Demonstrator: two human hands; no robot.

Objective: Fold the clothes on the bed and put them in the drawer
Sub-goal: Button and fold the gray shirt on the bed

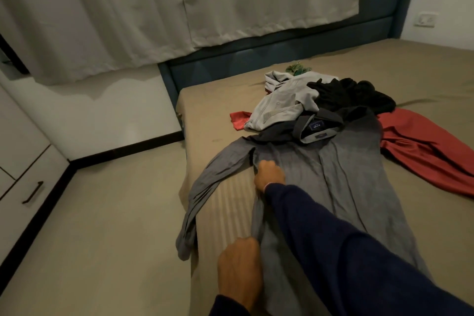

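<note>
Left hand (239, 261) curled low, right hand (269, 176) fisted farther out, arm extended

The bed (423, 79), under a tan sheet, carries a grey shirt (341, 182) spread flat near its left edge. Beyond the collar lies a heap of pale grey (279, 102) and black clothes (351, 95), with a red garment (420, 149) to the right.

Under your navy sleeves (359, 251), the shirt (341, 182) you have spread out is mid-grey with a darker charcoal collar (318, 120) carrying a small blue label, and it lies on a khaki-tan bed sheet (423, 69) that shows faint lighter stripes beside the sleeve. Behind it you can see a pale grey garment (279, 102), a black one (354, 95), a rust-red one (423, 146), a red scrap (238, 119) and a bit of green fabric (297, 69). The headboard (256, 59) is dark teal-blue, the curtains (128, 7) off-white, the skirting black.
</note>
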